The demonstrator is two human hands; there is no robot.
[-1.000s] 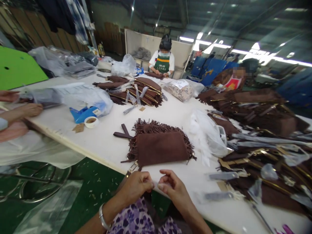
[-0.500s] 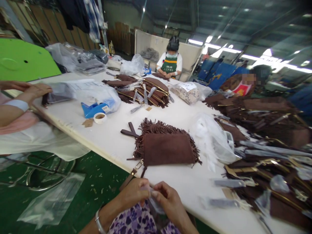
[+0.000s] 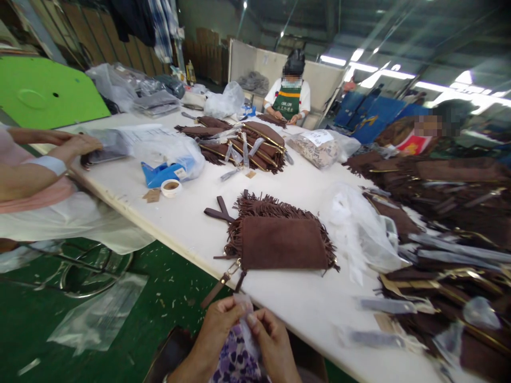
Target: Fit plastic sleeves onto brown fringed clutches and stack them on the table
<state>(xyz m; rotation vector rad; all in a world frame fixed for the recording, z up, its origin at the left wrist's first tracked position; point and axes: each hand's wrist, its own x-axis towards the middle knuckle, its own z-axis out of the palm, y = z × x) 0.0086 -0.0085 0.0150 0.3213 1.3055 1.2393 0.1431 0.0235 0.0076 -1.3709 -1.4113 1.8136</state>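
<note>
My bag (image 3: 284,243) is plain dark brown, my plastic (image 3: 249,332) cloudy white, my clothing (image 3: 231,357) blotched dark purple and lilac on white. I see a white table (image 3: 203,229), deep green floor (image 3: 171,287), blue dispenser (image 3: 159,175), lime-green panel (image 3: 77,101) and green apron (image 3: 284,101) striped yellow-orange.

A brown fringed purse (image 3: 284,244) lies on a white table (image 3: 191,234). Nearer than the purse, the left hand (image 3: 219,324) and right hand (image 3: 273,335) pinch a thin plastic strip (image 3: 248,331). Left of the purse sits a tape roll (image 3: 171,188); right of it, crumpled plastic (image 3: 361,229); beyond it, a purse pile (image 3: 255,141) and a person in a green apron (image 3: 286,100).
</note>
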